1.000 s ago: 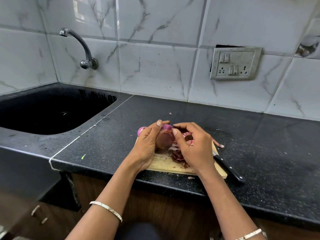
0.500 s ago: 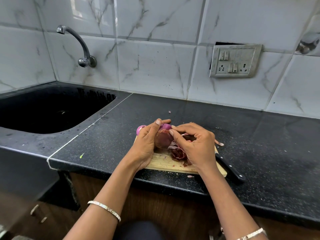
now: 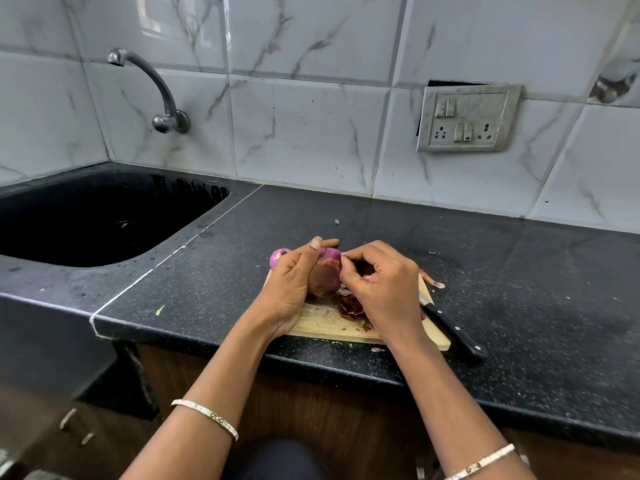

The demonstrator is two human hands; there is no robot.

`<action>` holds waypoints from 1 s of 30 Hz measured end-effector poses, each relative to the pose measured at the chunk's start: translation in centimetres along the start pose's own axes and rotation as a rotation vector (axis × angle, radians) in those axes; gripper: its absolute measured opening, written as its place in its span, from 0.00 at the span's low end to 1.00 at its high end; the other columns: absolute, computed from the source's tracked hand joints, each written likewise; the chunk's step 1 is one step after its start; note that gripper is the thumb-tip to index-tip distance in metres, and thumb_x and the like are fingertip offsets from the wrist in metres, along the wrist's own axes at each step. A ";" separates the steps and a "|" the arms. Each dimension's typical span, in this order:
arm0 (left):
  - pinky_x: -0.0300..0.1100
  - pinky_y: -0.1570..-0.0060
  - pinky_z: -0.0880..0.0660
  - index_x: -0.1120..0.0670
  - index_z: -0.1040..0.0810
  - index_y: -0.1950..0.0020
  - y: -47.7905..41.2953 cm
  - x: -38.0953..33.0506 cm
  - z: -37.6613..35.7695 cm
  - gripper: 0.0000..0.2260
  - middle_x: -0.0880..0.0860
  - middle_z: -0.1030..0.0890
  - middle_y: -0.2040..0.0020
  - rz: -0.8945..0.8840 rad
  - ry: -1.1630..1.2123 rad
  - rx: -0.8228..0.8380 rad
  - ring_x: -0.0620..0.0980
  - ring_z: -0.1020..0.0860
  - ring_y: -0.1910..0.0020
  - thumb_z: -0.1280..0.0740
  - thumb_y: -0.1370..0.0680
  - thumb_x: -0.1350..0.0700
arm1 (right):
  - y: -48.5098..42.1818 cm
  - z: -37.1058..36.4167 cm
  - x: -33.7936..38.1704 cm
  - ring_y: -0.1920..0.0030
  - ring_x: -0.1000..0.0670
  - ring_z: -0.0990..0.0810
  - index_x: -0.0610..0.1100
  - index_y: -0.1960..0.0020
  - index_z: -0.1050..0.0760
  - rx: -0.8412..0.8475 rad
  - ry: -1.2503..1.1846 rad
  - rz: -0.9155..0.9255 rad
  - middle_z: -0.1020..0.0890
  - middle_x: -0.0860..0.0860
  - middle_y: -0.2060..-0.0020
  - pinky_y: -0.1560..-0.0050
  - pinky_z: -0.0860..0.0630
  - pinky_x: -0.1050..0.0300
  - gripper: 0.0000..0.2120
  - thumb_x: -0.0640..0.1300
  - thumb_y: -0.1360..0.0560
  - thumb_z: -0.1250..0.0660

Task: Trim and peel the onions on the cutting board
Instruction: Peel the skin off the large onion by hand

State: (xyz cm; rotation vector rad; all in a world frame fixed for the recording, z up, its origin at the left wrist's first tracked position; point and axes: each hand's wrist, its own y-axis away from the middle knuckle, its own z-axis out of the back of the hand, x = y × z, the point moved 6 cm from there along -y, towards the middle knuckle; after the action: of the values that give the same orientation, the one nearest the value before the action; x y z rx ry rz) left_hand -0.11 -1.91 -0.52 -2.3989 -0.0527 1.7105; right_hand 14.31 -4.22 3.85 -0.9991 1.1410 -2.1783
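Note:
A red onion [image 3: 325, 277] with brown papery skin is held just above the wooden cutting board [image 3: 329, 323]. My left hand [image 3: 294, 289] wraps around its left side, thumb over the top. The fingertips of my right hand [image 3: 377, 289] pinch the skin at the onion's upper right edge. A second, purple peeled onion [image 3: 277, 257] shows behind my left hand at the board's far left corner. Loose dark red peels [image 3: 349, 306] lie on the board under my right hand.
A black-handled knife [image 3: 450, 327] lies along the board's right edge, blade partly under my right hand. A scrap of peel [image 3: 431, 280] lies on the black counter to the right. A black sink [image 3: 97, 220] with a tap [image 3: 156, 91] is to the left. The counter's front edge is close.
My right hand's fingers have shifted up from the onion's side to its upper right edge, pinching the skin there. My left hand keeps its hold on the onion.

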 end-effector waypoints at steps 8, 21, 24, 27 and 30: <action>0.59 0.37 0.22 0.61 0.21 0.34 -0.1 0.1 0.4 0.20 0.67 0.17 0.43 0.004 0.057 -0.069 0.63 0.17 0.41 0.41 0.14 0.48 | 0.3 0.8 0.2 0.56 0.58 0.17 0.43 0.50 0.13 -0.006 -0.130 -0.089 0.13 0.52 0.57 0.56 0.26 0.74 0.05 0.38 0.26 0.25; 0.52 0.45 0.18 0.61 0.21 0.34 -0.2 0.0 0.3 0.17 0.63 0.16 0.45 -0.058 -0.025 -0.030 0.58 0.17 0.47 0.41 0.14 0.51 | 0.2 0.2 0.5 0.58 0.54 0.19 0.41 0.55 0.16 -0.002 0.024 0.057 0.17 0.51 0.60 0.57 0.24 0.66 0.02 0.36 0.26 0.26; 0.49 0.47 0.18 0.60 0.20 0.34 -0.2 -0.1 0.3 0.17 0.66 0.16 0.44 -0.066 -0.045 -0.017 0.58 0.17 0.47 0.40 0.14 0.51 | 0.2 -0.1 0.5 0.59 0.51 0.20 0.40 0.55 0.18 -0.021 0.090 0.089 0.18 0.50 0.60 0.58 0.22 0.56 0.01 0.37 0.26 0.27; 0.47 0.48 0.17 0.61 0.20 0.34 -0.1 -0.1 0.3 0.17 0.63 0.16 0.46 -0.067 -0.037 -0.015 0.57 0.17 0.48 0.40 0.14 0.51 | 0.2 -0.4 0.6 0.60 0.50 0.22 0.40 0.55 0.20 -0.024 0.135 0.107 0.20 0.49 0.60 0.59 0.24 0.56 0.01 0.37 0.26 0.29; 0.49 0.46 0.17 0.61 0.20 0.34 0.0 -0.1 0.2 0.17 0.66 0.16 0.43 -0.063 -0.023 -0.007 0.58 0.17 0.47 0.40 0.14 0.51 | 0.3 -0.4 0.3 0.59 0.52 0.23 0.40 0.55 0.22 -0.009 0.095 0.049 0.21 0.50 0.59 0.59 0.24 0.57 0.02 0.36 0.25 0.29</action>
State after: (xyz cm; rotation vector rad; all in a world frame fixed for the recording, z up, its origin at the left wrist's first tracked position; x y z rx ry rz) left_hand -0.36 -1.85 -0.46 -2.3567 -0.1354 1.7123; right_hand 13.76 -4.38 3.60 -0.8698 1.2065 -2.2041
